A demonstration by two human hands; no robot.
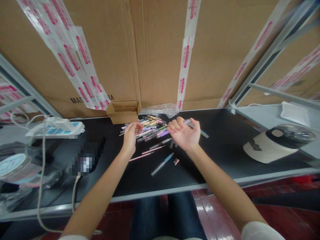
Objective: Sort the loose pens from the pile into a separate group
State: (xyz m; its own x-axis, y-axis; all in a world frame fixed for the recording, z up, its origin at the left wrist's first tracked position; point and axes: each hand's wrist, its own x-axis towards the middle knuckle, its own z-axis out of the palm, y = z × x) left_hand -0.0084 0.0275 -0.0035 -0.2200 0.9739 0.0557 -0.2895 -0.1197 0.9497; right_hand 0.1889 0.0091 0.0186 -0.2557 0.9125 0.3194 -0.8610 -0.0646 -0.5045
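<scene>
A loose pile of pens and slim pen parts (150, 128) in pastel and clear colours lies on the black desk, between and beyond my hands. At the pile's left edge, my left hand (130, 136) has its fingers pinched together; what is in them, if anything, is hidden. My right hand (185, 134) is turned palm up with curled fingers, holding a pale pen (186, 121) near the thumb. Closer to me lie a clear pen with a blue end (162, 164), thin pink refills (142, 156) and small pink pieces (176, 161).
A small open cardboard box (123, 117) stands behind the pile, beside crumpled clear plastic (162, 110). On the left are a power strip (57, 128), cables and a clear jar (17, 168). A white desktop device (265, 148) sits right. Large taped cardboard (157, 60) walls the back.
</scene>
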